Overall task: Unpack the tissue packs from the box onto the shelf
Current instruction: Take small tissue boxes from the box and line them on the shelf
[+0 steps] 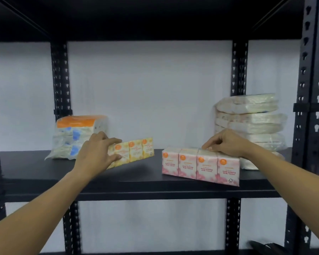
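Tissue packs: two strips on shelf (136, 183). Left hand (97, 152) fingers curled round left end of yellow strip (134, 150), at 9 o'clock; strip looks tilted, far end seemingly raised. Right hand (226, 142) fingertips pinch top of pink strip (201, 165), at 3 o'clock, near front edge. Risk: pink strip tipping off edge if nudged forward; yellow strip toppling on release. Stacked bundles (250, 116) behind right hand may shift if knocked. Box not in view.

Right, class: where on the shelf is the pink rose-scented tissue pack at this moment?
In the head view, the pink tissue pack stands right of centre at the front edge of the shelf, under the right hand, just in front of the stack of clear-wrapped packs.
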A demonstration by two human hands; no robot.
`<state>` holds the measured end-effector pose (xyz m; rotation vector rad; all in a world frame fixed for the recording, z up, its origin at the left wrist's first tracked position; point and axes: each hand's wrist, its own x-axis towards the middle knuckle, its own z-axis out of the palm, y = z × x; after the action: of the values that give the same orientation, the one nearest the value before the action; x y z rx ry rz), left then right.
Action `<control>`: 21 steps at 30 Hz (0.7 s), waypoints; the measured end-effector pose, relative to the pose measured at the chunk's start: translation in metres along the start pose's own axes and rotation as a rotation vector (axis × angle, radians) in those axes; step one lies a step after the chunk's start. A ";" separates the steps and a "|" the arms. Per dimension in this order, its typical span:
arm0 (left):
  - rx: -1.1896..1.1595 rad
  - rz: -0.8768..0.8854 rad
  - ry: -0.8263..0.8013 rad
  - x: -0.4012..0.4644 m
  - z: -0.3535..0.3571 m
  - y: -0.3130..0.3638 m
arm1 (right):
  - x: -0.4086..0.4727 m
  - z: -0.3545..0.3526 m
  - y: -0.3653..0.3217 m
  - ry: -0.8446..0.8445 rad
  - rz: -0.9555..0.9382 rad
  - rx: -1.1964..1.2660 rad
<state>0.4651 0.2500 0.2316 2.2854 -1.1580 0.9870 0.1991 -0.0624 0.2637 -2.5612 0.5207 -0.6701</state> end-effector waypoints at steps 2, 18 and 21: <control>0.004 0.000 0.001 0.004 0.005 -0.001 | 0.004 -0.002 0.001 -0.034 -0.009 -0.037; 0.206 0.017 -0.168 0.035 0.026 0.034 | 0.014 0.020 -0.054 -0.319 -0.028 -0.367; 0.166 -0.023 -0.261 0.057 0.032 0.043 | 0.015 0.023 -0.054 -0.364 -0.008 -0.458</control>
<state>0.4666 0.1742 0.2531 2.6156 -1.1858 0.8208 0.2364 -0.0164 0.2778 -3.0145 0.5897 -0.0742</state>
